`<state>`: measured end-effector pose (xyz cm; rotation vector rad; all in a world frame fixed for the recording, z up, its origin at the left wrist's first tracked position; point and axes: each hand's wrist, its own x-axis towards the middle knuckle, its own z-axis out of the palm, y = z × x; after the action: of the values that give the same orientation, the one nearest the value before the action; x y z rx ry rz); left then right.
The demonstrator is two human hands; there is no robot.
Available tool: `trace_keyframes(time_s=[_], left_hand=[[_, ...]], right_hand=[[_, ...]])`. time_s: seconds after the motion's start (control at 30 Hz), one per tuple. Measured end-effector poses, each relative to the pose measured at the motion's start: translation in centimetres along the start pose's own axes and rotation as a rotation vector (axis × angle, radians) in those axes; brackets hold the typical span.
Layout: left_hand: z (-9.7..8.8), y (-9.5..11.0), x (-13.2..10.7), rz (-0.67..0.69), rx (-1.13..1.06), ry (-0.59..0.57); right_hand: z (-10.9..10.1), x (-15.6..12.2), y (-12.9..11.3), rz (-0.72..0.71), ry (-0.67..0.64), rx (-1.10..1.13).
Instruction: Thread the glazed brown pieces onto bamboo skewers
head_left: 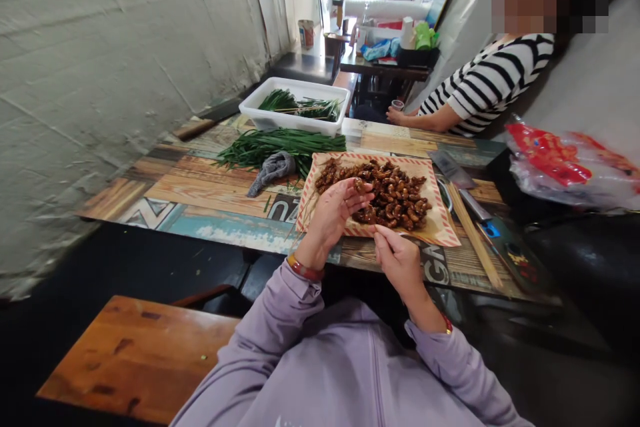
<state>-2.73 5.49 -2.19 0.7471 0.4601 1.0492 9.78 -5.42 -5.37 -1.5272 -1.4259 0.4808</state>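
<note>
head view: brown pieces [397, 193] heaped just beyond both hands [330, 217].

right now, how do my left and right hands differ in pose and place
The left hand shows its palm, fingers mostly extended, while the right hand is curled, thumb and index finger pinched together.
The left hand has a brown piece at its fingertips; what the right hand pinches is too small to tell.
The left hand reaches over the paper; the right hand sits by its near edge.
Both have a wristband.
</note>
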Motion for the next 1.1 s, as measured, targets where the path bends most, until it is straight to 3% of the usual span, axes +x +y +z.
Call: trace_keyframes(time_s=[0.23,0.7,1.1], left_hand=[[0.2,0.7,-0.3,0.036,-0.006,0.003],[0.0,0.2,-0.6,0.054,-0.013,0.052],[0.6,0.1,-0.5,0.157,0.12,0.103]], right_hand=[[0.9,0.5,0.1,-0.009,-0.036,-0.006],[1.0,0.4,1.6,-0.016,-0.068,0.026],[0.6,0.4,1.6,-0.046,-0.058,0.04]])
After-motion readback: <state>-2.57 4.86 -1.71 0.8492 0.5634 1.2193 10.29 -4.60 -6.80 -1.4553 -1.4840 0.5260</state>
